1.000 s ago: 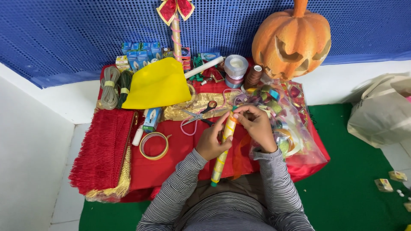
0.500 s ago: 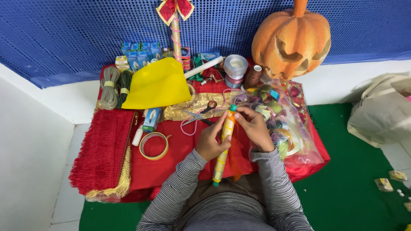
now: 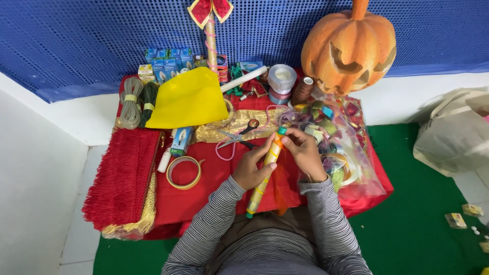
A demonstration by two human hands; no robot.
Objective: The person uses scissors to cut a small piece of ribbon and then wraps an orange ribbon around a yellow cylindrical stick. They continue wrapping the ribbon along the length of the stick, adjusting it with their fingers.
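Both hands, left (image 3: 250, 169) and right (image 3: 304, 152), grip a yellow stick (image 3: 264, 175), its orange ribbon apparently half hidden.

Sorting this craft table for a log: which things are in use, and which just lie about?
In use: left hand and right hand holding the yellow-orange wrapped stick.

Lying about: scissors, tape ring, yellow felt sheet, orange carved pumpkin.

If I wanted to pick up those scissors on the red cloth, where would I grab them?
Probably by the handle loops. The scissors lie flat, blades slightly open, with one dark loop toward the top right, by the gold fabric. Come from above on that side; the blade tips point left, and the left hand crowds the lower side.
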